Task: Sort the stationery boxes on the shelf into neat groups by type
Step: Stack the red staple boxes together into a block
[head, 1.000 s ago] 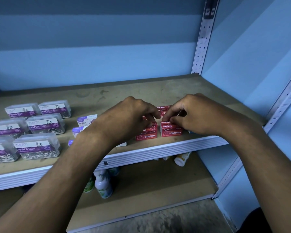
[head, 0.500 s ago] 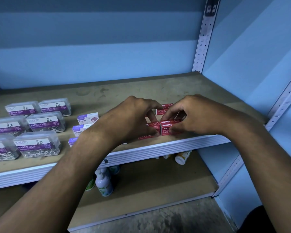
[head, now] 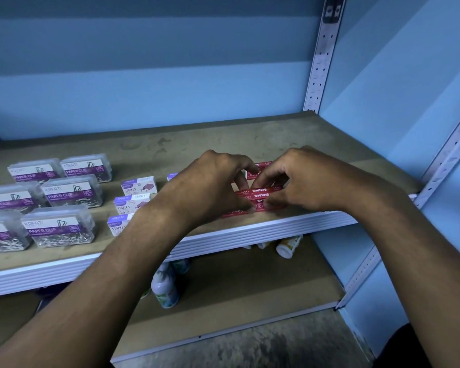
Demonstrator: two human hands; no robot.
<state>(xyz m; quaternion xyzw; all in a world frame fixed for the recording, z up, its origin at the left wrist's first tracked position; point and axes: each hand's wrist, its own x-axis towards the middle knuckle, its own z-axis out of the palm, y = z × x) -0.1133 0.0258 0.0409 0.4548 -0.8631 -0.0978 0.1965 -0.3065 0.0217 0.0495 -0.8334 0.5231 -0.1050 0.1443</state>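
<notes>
Both of my hands are down on the red staple boxes (head: 259, 199) near the front lip of the shelf (head: 250, 136). My left hand (head: 213, 185) has its fingers curled round the left end of the stack, and my right hand (head: 307, 179) pinches the right end, thumb low on the front box and fingertips on top. A second ago the front labels of two boxes faced me in a looser pile; now the boxes sit pressed tighter between my hands and the tops with the upside-down lettering show, with one more red box just behind my fingertips. I judge that I am squaring the red group into one block, the last untidy cluster. To the left of my left hand, partly hidden by my wrist, the white and purple staple boxes (head: 138, 185) stand in a column, and farther left the clear paper clip boxes (head: 72, 191) lie in two neat rows, so those groups look settled already.
</notes>
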